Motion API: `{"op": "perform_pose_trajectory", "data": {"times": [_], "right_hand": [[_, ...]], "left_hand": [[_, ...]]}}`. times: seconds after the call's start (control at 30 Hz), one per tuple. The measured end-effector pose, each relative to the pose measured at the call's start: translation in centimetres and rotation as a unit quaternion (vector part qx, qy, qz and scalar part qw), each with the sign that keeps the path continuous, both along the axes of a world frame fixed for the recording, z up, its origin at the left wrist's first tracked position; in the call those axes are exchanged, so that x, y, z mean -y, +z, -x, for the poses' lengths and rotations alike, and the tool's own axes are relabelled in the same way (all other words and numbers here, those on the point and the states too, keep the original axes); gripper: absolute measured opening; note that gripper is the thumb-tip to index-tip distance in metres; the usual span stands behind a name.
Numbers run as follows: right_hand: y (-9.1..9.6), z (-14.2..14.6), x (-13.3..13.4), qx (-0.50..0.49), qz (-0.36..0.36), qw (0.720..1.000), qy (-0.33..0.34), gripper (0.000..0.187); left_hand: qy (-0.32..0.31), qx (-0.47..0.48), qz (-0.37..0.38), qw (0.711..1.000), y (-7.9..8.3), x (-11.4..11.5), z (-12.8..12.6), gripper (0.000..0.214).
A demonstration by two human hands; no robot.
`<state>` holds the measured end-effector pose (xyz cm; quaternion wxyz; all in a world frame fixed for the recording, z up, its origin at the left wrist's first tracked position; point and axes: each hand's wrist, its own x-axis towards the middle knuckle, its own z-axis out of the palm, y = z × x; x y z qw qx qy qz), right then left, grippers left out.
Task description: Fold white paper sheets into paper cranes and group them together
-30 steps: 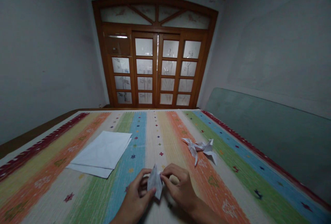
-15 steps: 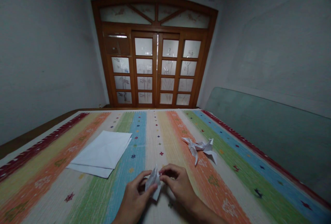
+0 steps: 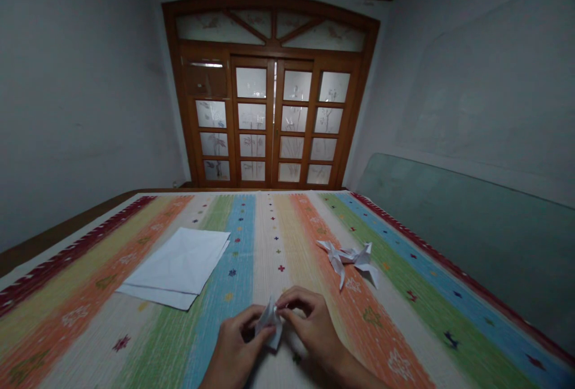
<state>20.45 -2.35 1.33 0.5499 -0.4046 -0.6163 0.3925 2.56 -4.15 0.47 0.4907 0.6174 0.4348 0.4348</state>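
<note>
A small piece of folded white paper (image 3: 273,324) is held between my two hands, just above the striped cloth near its front edge. My left hand (image 3: 236,341) pinches its left side, thumb in front and fingers behind. With thumb and forefinger, my right hand (image 3: 309,323) grips the upper right part of the same folded paper. Part of the paper is hidden by my fingers. To the right, beyond my right hand, lie folded white paper figures (image 3: 350,257) with pointed ends; I cannot tell whether they are two or one.
Several flat white paper sheets (image 3: 179,266) lie stacked on the left of the colourful striped cloth (image 3: 153,353). A pale green panel (image 3: 449,215) stands along the right side. Wooden doors with glass panes (image 3: 273,119) are at the far end.
My left hand and the folded paper have shifted slightly downward. My right fingers have closed in on the paper's upper part, which is now tilted a little differently.
</note>
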Motion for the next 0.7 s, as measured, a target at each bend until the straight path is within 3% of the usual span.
{"op": "perform_pose_trajectory", "data": {"times": [0.13,0.33,0.53,0.7], "right_hand": [[-0.1,0.1,0.2,-0.014,0.031,0.999,-0.006,0.005],[0.2,0.3,0.4,-0.027,0.019,0.999,0.024,0.009],[-0.3,0.8,0.7,-0.043,0.055,0.997,0.041,0.054],[-0.9,1.0,0.4,0.018,0.093,0.994,0.063,0.010]], "left_hand": [[-0.001,-0.011,-0.011,1.000,0.3,0.2,-0.1,0.017],[-0.012,0.007,-0.016,1.000,0.4,0.2,-0.1,0.020],[-0.016,0.041,0.004,0.999,0.2,0.2,-0.3,0.031],[0.004,0.013,-0.022,1.000,-0.7,0.3,-0.2,0.033]]}}
